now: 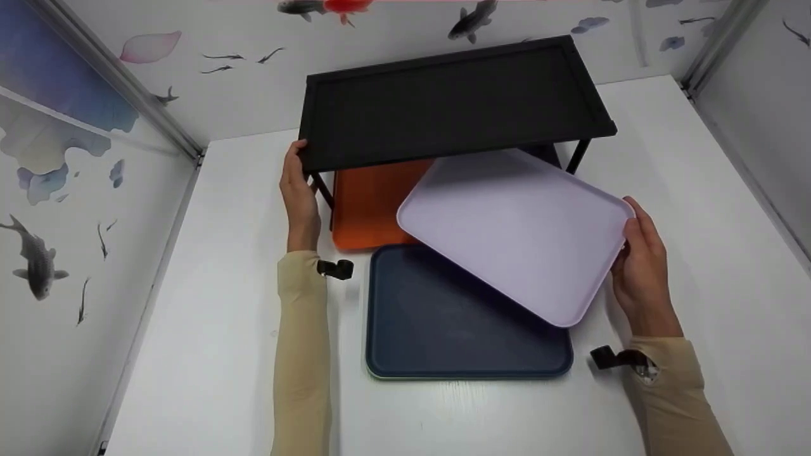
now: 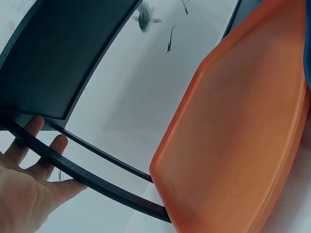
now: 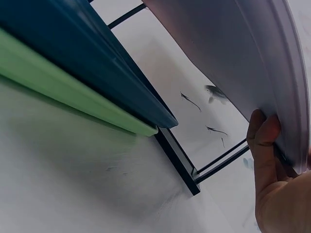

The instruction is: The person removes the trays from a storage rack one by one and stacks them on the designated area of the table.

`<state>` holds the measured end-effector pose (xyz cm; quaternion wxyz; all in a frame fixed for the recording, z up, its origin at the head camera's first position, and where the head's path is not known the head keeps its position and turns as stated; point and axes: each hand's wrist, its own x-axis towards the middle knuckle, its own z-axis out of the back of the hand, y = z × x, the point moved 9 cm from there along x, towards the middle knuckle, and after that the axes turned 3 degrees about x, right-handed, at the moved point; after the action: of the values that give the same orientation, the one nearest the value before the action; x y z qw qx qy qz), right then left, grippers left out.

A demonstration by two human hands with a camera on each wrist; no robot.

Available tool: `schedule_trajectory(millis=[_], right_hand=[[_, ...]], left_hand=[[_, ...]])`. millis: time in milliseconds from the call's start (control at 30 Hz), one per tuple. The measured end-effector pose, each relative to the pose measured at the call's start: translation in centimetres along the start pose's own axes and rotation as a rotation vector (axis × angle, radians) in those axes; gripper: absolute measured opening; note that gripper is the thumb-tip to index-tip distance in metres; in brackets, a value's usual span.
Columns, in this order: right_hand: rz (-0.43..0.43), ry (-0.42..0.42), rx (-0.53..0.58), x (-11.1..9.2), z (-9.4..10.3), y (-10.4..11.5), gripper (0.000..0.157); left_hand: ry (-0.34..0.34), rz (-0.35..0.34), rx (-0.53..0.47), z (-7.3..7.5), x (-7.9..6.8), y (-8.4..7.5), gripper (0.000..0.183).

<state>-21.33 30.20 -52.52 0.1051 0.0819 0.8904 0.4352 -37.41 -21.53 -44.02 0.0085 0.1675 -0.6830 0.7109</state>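
A black rack [image 1: 456, 101] with a flat top and thin legs stands toward the back. My left hand [image 1: 301, 199] holds its left front corner, fingertips on the top's edge and the thumb by the leg [image 2: 92, 179]. My right hand [image 1: 640, 272] grips the right corner of a light purple tray [image 1: 519, 234], thumb above and fingers beneath. That tray is tilted and turned at an angle, its far end below the rack top. Beneath the rack lies an orange tray [image 1: 374, 209], partly covered by the purple one.
In front of the rack, a dark blue tray [image 1: 469, 323] rests on a light green tray [image 3: 73, 92]. Both lie on the white table [image 1: 222, 316]. Walls with painted fish [image 1: 38, 259] border the table at the left, back and right.
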Motion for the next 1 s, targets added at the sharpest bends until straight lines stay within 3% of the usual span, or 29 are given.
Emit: schedule_trajectory(millis=[767, 1000], right_hand=[[0.017, 0.053, -0.096, -0.15, -0.5, 0.02, 0.05], [-0.006, 0.036, -0.114, -0.22, -0.44, -0.18, 0.05]], left_hand=[[-0.003, -0.01, -0.011, 0.07, -0.03, -0.01, 0.044], [-0.008, -0.006, -0.002, -0.01, -0.02, -0.01, 0.044]])
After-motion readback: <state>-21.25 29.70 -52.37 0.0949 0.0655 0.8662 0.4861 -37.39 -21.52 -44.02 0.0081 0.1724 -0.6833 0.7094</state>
